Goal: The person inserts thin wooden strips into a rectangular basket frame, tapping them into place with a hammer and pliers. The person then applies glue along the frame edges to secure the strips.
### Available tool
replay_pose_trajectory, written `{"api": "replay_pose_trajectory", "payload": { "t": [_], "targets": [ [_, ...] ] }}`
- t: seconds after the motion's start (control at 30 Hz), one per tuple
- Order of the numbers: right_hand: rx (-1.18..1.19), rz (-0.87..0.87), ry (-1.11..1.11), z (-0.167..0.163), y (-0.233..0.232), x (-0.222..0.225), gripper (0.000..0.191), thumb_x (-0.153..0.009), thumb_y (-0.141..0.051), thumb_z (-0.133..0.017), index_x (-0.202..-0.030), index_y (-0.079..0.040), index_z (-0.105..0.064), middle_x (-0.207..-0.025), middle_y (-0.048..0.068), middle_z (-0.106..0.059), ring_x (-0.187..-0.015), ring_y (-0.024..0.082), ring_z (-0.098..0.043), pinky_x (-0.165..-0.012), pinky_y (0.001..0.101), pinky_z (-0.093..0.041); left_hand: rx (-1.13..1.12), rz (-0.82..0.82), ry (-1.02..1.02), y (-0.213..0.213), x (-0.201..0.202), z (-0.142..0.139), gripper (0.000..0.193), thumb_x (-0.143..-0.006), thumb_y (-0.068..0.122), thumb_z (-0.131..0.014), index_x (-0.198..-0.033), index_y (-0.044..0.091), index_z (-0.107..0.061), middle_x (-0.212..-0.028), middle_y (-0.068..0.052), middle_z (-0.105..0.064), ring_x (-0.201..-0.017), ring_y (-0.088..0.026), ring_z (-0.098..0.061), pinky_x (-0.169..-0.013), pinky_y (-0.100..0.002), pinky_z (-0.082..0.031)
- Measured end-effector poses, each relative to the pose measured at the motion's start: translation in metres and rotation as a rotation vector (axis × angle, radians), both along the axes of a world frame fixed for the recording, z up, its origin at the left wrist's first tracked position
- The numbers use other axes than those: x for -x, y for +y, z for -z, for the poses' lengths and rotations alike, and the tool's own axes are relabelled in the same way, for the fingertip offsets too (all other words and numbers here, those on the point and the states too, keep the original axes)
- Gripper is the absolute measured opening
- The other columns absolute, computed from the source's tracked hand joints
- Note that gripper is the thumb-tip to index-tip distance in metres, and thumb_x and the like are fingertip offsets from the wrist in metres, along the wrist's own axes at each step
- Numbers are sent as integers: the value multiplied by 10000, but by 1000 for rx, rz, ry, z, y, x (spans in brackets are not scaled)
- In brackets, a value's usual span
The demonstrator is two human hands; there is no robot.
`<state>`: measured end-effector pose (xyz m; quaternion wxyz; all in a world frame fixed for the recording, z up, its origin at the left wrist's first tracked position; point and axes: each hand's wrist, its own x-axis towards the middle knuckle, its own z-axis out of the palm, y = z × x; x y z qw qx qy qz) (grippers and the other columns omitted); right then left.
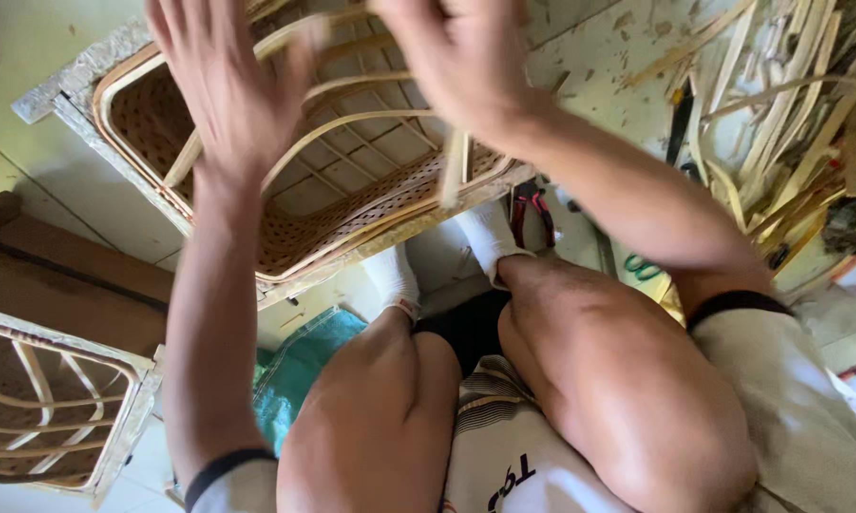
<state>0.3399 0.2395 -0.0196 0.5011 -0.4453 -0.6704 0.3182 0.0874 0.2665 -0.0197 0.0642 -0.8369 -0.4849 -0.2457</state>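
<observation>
My left hand is raised in front of me with its fingers spread, blurred, holding nothing. My right hand is also raised and blurred, its fingertips cut off by the top edge. A thin bamboo strip sticks out below its heel; whether the hand grips it is unclear. Under both hands a rectangular woven rattan tray with curved ribs lies on the floor in front of my feet in white socks.
A second woven tray lies at the lower left beside a brown board. A heap of bamboo strips fills the right side. Red-handled pliers and green-handled scissors lie by my right foot. A teal sack lies under my left knee.
</observation>
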Motion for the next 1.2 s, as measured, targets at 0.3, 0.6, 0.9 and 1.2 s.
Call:
{"api": "replay_pose_trajectory", "payload": {
  "t": [0.3, 0.6, 0.9, 1.2],
  "targets": [
    [138, -29, 70, 43, 2, 49, 297, -1173, -280, -566, -1021, -49, -676, -795, 44, -691, -652, 105, -675, -555, 218, -567, 816, 300, 117, -185, 8, 12, 727, -924, 196, -722, -1529, -80, -427, -1059, -145, -699, -937, -281, -689, -801, -400, -597],
    [136, -13, 100, 47, 1, 52, 355, -1187, -348, -535, -1032, -64, -682, -789, 35, -653, -638, 94, -586, -516, 212, -474, 666, 335, -14, -181, 9, 11, 528, -868, 141, -698, -1356, -12, -568, -1140, -148, -719, -1059, -257, -721, -863, -354, -601],
    [96, 36, -73, 32, -7, 56, 268, -1160, -269, -549, -1169, -61, -717, -785, 14, -669, -567, 75, -531, -470, 207, -420, 619, 329, -8, -181, 7, 11, 524, -786, 121, -718, -1279, -21, -613, -1242, -158, -723, -1124, -246, -719, -918, -344, -599],
    [144, 18, 5, 28, -5, 53, 248, -1195, -267, -514, -1034, -154, -665, -705, 4, -587, -570, 80, -555, -503, 216, -450, 672, 323, -30, -182, 11, 16, 451, -837, 107, -721, -1263, -25, -653, -1218, -155, -738, -1087, -226, -726, -913, -331, -593]
  ]
}}
